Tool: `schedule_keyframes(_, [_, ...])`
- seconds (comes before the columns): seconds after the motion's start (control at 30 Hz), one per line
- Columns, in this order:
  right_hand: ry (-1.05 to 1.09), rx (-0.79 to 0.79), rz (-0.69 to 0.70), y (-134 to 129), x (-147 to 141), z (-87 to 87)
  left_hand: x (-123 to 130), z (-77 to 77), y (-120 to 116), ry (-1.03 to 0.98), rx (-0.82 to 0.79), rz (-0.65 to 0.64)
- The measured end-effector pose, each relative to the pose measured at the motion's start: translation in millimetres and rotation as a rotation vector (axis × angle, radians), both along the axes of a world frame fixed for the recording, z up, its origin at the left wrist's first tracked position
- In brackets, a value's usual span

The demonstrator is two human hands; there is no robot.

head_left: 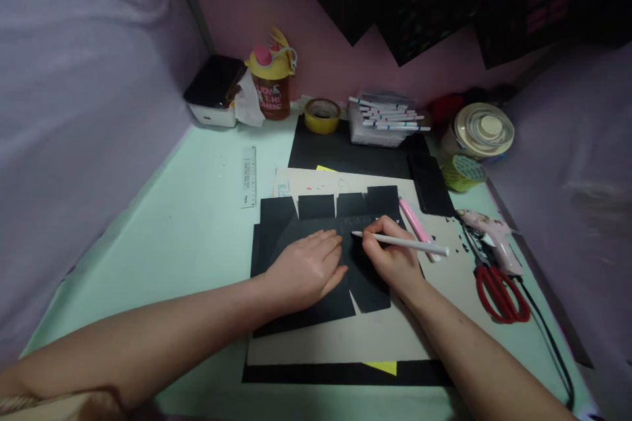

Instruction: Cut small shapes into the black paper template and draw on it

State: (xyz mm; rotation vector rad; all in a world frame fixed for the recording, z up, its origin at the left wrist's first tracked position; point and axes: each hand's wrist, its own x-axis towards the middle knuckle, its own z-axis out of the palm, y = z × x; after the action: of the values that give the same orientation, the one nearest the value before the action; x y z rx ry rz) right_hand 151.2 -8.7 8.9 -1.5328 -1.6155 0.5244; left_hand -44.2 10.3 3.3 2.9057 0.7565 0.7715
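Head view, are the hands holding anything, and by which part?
The right hand holds the white pen near its pointed tip; the left hand grips nothing, lying palm-down on black paper.

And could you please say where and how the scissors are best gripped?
Probably by the red handles, coming from the near left: they lie toward the person, the black cord runs past their right, and the blades point away.

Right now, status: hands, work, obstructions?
Left hand flat on slit black paper. Right hand gripping white pen, tip at paper; contact unclear. Slim pink tool close by right hand; nothing visible blocking pen tip.
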Motion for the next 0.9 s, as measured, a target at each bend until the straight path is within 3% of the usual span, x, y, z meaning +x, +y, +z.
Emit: schedule_keyframes(0.9, [-0.006, -0.004, -0.015, 1.2, -1.4, -0.9, 0.2, 1.2, 0.2, -0.006, 0.005, 0.002])
